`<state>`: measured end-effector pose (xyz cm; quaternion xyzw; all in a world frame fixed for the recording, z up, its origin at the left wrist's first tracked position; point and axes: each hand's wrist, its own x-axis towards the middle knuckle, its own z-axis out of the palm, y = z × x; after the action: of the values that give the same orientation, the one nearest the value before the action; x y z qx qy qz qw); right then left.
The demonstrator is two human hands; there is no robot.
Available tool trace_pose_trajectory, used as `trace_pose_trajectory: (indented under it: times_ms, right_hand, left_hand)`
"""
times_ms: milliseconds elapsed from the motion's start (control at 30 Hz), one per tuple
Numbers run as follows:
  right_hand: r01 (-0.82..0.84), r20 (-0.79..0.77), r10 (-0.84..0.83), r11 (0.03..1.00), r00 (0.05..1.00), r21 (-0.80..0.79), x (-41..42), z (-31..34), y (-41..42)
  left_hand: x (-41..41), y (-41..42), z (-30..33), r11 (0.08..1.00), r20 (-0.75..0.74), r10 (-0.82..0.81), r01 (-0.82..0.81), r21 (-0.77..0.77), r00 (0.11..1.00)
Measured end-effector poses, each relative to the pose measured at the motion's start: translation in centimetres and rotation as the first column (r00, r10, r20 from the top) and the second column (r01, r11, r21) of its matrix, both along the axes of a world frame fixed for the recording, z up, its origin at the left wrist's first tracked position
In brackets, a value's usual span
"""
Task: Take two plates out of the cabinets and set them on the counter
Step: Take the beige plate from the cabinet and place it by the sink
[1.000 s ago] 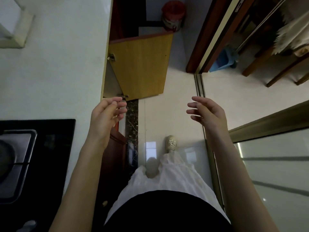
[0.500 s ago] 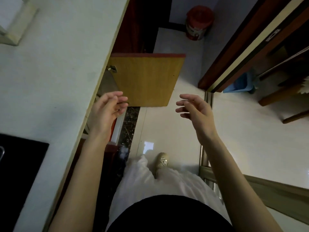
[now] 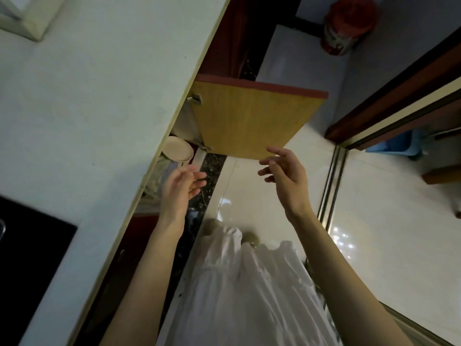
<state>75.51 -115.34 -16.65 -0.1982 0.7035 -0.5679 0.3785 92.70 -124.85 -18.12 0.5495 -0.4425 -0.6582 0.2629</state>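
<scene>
Both hands empty, fingers spread; plate (image 3: 177, 148) sits in the cabinet just beyond my left hand (image 3: 180, 186); right hand (image 3: 283, 172) by the door (image 3: 252, 121); I'd reach low, grip the rim.

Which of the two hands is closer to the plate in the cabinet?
The left hand, just below the cream plate; the right hand hovers over the floor by the open door.

Cabinet door (image 3: 252, 121) open, plate (image 3: 177, 148) reachable

Glossy pale floor tiles (image 3: 389, 221) reflect light. A red bin (image 3: 346, 26) stands far off; dark wooden door frame (image 3: 399, 78) at right.
</scene>
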Motion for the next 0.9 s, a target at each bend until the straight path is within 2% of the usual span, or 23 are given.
trace_pose_trajectory:
  times_ms: [333, 467, 700, 800, 900]
  right_hand:
    - [-0.084, 0.022, 0.083, 0.993, 0.996, 0.088, 2.2, -9.9, -7.3]
    - [-0.140, 0.059, 0.134, 0.983, 0.989, 0.119, 1.9, -14.5, -10.0]
    - [-0.247, 0.207, 0.207, 0.949, 0.956, 0.194, 0.9, -25.4, -15.0]
    - [-0.269, 0.287, 0.200, 0.937, 0.937, 0.224, 1.1, -30.0, -16.2]
    - [-0.287, 0.365, 0.187, 0.927, 0.912, 0.241, 1.8, -33.8, -17.6]
  left_hand:
    - [1.7, -3.7, -9.2, 0.998, 0.036, -0.003, 0.001, 0.055, 0.999]
    - [1.9, -4.3, -14.1, 0.986, 0.052, 0.118, -0.123, 0.109, 0.992]
    - [0.5, -8.5, -23.5, 0.919, -0.002, 0.394, -0.394, -0.001, 0.919]
    - [0.9, -9.7, -27.4, 0.903, -0.051, 0.428, -0.429, -0.001, 0.902]
    - [1.1, -10.8, -31.5, 0.895, 0.067, 0.427, -0.432, 0.111, 0.902]
